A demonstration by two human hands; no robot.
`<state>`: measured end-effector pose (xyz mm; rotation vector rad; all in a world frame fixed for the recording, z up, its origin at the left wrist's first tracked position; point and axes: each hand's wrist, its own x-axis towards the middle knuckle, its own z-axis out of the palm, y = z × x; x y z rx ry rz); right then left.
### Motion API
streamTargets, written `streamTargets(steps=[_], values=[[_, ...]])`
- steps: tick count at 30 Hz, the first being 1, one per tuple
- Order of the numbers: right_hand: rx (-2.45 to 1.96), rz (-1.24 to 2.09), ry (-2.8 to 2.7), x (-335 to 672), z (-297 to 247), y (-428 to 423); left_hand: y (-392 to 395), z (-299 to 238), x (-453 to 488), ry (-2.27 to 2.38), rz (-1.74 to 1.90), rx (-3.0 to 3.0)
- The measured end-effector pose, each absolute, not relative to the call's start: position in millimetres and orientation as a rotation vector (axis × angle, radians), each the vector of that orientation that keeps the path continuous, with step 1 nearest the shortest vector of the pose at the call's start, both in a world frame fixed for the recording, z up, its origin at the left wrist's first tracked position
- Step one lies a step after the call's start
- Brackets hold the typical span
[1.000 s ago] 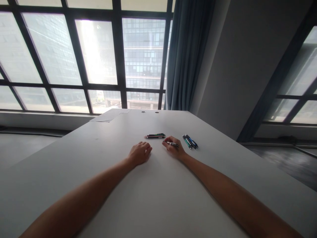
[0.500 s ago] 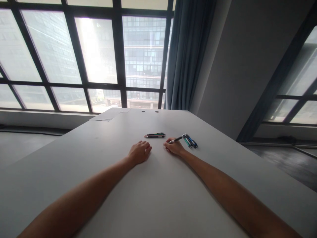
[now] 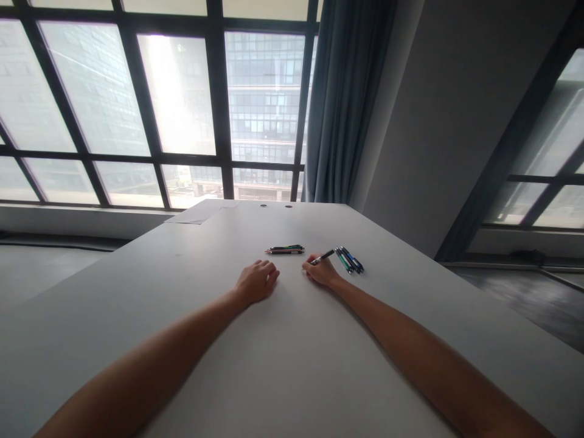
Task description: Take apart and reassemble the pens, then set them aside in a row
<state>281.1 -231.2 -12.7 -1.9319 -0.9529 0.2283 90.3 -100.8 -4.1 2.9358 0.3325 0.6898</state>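
My right hand (image 3: 322,271) rests on the white table (image 3: 292,340) with its fingers closed round a dark pen (image 3: 323,257) that points up and to the right. My left hand (image 3: 256,281) lies on the table just to its left, fingers curled under, holding nothing that I can see. A small bundle of pens (image 3: 285,249) lies just beyond both hands. A second group of blue and green pens (image 3: 350,260) lies to the right of my right hand, close to the tip of the held pen.
Sheets of paper (image 3: 201,213) lie at the table's far left end, near two round cable holes (image 3: 276,206). Large windows and a blue curtain (image 3: 347,97) stand behind the table. The table's right edge drops to a dark floor.
My right hand has turned the pen from lying across its fingers to pointing up and right, toward the blue and green pens. My left hand has stayed put.
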Motion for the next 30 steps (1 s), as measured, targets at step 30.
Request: streamTargets(steps=[30], values=[[-1.877,-0.334,-1.457,252.4,-15.5,-236.8,-104.3,2.9,86.8,-0.588,0.619,2.988]])
